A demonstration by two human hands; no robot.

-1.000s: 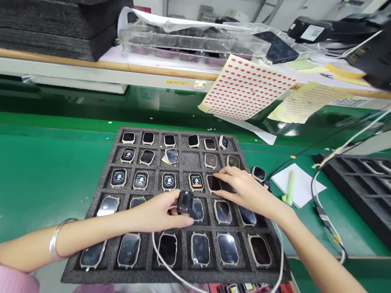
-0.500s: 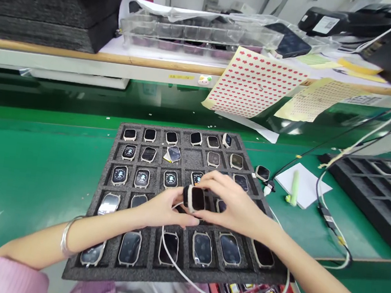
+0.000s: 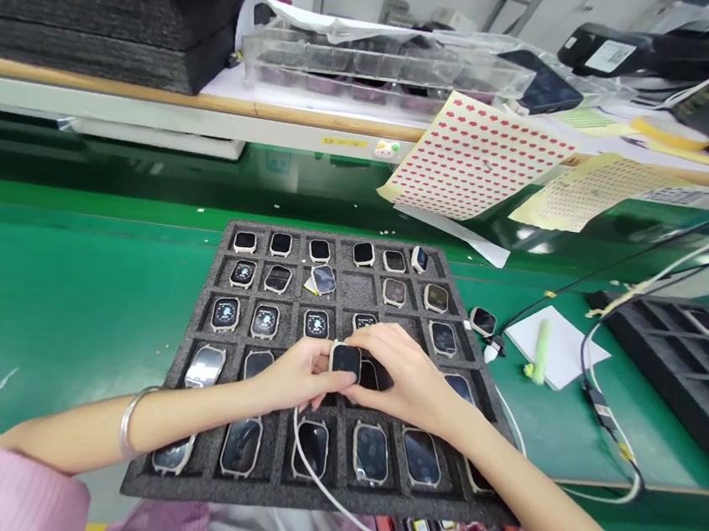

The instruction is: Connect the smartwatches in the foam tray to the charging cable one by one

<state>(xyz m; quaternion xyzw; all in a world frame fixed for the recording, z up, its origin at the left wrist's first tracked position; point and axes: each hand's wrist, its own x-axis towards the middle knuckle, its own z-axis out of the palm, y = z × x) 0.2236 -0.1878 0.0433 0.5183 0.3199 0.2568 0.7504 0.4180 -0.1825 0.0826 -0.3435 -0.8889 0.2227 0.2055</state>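
Above a black foam tray (image 3: 330, 499), both my hands grip one smartwatch case (image 3: 345, 359) with a dark screen and a light frame. My left hand (image 3: 301, 378) has its thumb on the lower screen and its fingers behind the case. At the right edge of the case, my right hand (image 3: 397, 376) pinches with thumb and fingers. From beneath my left hand a white cable (image 3: 330, 493) loops down past the tray's front edge; its end is hidden there. Strapless watches (image 3: 371, 453) lie face up in the tray's compartments, several with lit dials (image 3: 316, 324).
Right of the tray lie another watch (image 3: 483, 320), a cable plug (image 3: 494, 348) and white paper with a green pen-like object (image 3: 541, 351). A second foam tray (image 3: 674, 358) stands far right. Below is a red tray (image 3: 387, 529) of watches. Dotted sticker sheets (image 3: 477, 156) hang from the shelf.
The watch in my hands has turned so its screen faces me more squarely, and my left thumb now lies on it. The whole view has shifted slightly.
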